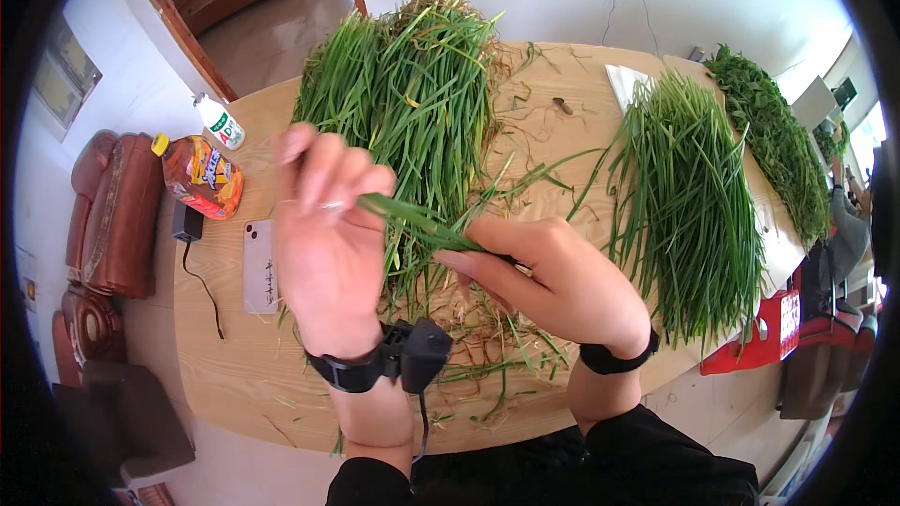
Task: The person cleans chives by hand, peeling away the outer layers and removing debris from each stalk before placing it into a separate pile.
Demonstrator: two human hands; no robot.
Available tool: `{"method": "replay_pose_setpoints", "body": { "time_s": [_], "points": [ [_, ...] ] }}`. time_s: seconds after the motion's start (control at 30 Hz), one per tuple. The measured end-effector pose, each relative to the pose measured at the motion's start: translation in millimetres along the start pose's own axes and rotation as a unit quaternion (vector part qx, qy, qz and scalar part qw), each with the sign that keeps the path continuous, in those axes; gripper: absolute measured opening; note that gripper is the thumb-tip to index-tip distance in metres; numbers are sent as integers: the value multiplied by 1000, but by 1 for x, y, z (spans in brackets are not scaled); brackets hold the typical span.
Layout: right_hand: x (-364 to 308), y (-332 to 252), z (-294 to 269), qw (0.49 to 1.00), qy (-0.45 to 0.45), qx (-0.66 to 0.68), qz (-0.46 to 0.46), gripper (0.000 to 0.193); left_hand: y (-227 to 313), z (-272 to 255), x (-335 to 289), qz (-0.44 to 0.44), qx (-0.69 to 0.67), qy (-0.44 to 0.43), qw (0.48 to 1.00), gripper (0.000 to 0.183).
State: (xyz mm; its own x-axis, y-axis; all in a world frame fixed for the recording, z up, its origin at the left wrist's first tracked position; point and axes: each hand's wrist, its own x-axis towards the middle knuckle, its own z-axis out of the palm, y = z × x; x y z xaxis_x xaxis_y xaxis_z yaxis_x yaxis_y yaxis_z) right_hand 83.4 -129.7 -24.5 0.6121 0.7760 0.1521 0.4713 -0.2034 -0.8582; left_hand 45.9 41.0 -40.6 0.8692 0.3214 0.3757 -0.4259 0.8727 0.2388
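Note:
My right hand (pixel 553 272) pinches a small bunch of long green leaves, which look like garlic chives (pixel 417 218), between thumb and fingers. The leaf ends reach up-left to the edge of my left hand (pixel 333 225). That hand is turned palm up, slightly blurred, its fingers loosely bent and apart, with no grip on the leaves visible. Behind it lies a big heap of untrimmed chives (pixel 403 84) with brown, dry ends. A neater pile of chives (pixel 689 215) rests on white sheeting to the right. Loose trimmings and brown scraps (pixel 497 337) lie beneath my hands.
On the table's left are a juice bottle (pixel 202 178) with a yellow cap, a white bottle (pixel 220 122), a phone (pixel 261 267) and a black adapter (pixel 187 222) with its cord. Leafy greens (pixel 769 136) lie at the far right, above a red crate (pixel 759 333).

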Motion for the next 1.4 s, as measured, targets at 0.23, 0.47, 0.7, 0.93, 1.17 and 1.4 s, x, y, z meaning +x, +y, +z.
{"method": "replay_pose_setpoints", "body": {
  "time_s": [0.23, 0.47, 0.7, 0.93, 1.17, 1.4],
  "points": [
    [-45, -7, -45, 990, 130, 18, -55, 10, 79, -21, -14, 117, -135, -119, 977, 32],
    [-105, 32, -106, 875, 466, -117, 56, 25, 124, -20, -36, 322, -40, -96, 941, 38],
    [-167, 113, -224, 699, 426, -500, 282, 38, 103, -3, -24, 190, 12, -138, 972, 28],
    [-129, 115, -169, 793, 416, -374, 242, 41, 64, 22, -16, 413, 520, 276, 695, 31],
    [7, 113, -82, 961, 225, -83, 140, 34, 44, 15, -14, 194, 343, 83, 915, 32],
    [167, 202, -54, 939, 258, 71, 217, 53, 58, 18, -18, 167, 451, 102, 871, 37]
  ]
}}
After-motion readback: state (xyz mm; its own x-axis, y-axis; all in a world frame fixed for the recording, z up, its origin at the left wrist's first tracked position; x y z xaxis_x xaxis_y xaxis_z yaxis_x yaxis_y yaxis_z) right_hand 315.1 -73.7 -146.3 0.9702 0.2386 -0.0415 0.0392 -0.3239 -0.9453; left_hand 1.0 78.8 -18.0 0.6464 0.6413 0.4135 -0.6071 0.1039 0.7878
